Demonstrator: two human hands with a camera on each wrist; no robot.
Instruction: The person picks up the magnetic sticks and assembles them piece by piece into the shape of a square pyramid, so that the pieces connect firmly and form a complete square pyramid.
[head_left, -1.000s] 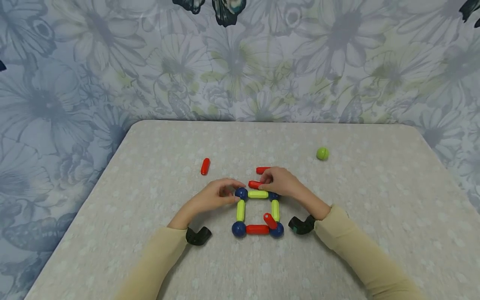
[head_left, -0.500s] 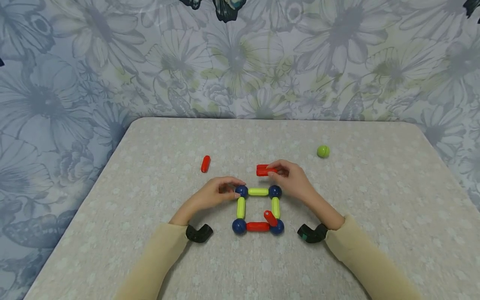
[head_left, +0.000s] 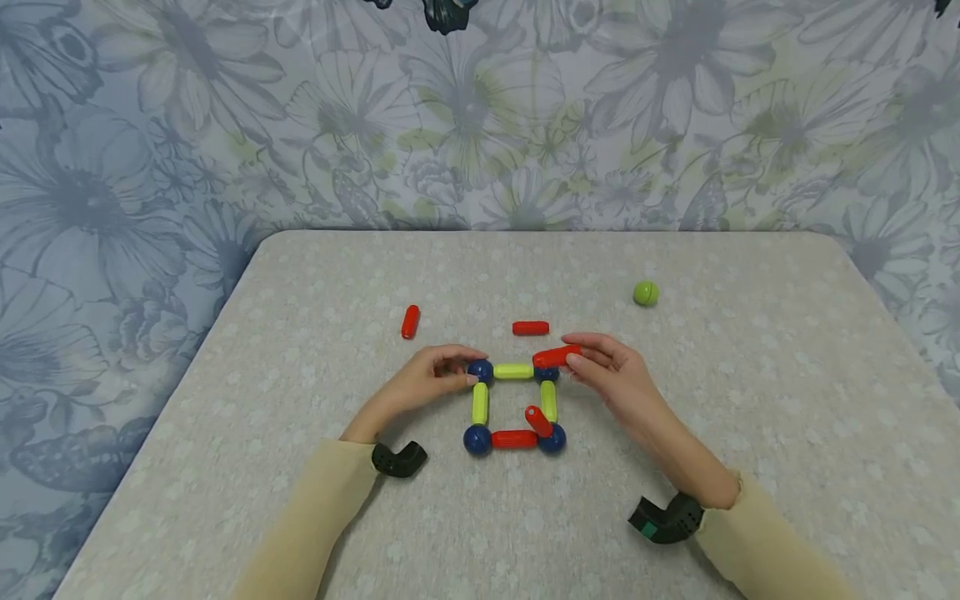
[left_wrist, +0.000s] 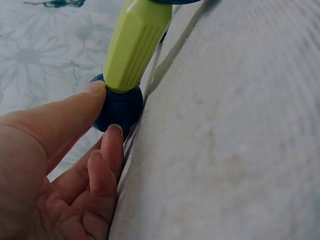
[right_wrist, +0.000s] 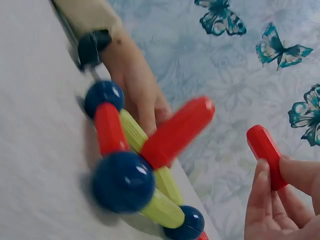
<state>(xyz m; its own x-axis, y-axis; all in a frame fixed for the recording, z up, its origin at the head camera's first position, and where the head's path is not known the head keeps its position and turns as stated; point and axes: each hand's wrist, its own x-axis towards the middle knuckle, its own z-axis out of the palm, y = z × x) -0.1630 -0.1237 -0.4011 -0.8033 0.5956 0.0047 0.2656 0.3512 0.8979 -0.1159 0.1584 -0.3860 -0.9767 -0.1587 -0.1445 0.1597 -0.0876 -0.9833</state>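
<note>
On the table (head_left: 300,275), head view: a flat square of rods and balls sits at centre. Left hand (head_left: 427,379) pinches the far-left blue ball (head_left: 481,371). Right hand (head_left: 615,375) pinches a red rod (head_left: 557,357) by its right end; the rod's long axis runs roughly 3-to-9 o'clock, its free end tilted down over the far-right blue ball (head_left: 546,374). That ball lies at 9 o'clock from the right hand, which is the nearer hand. Another red rod (head_left: 537,421) already stands tilted on the near-right blue ball (head_left: 552,439). Spare red rods (head_left: 530,327) (head_left: 409,321) lie at 12 and 10 o'clock; a green ball (head_left: 645,292) sits at 2 o'clock.

Left wrist view: thumb and a fingertip (left_wrist: 114,131) touch the blue ball; a green rod (left_wrist: 136,42) runs off toward 12 o'clock.

Right wrist view: fingers (right_wrist: 262,192) close on the red rod's lower end, so it points to 11 o'clock, clear of the frame.
</note>
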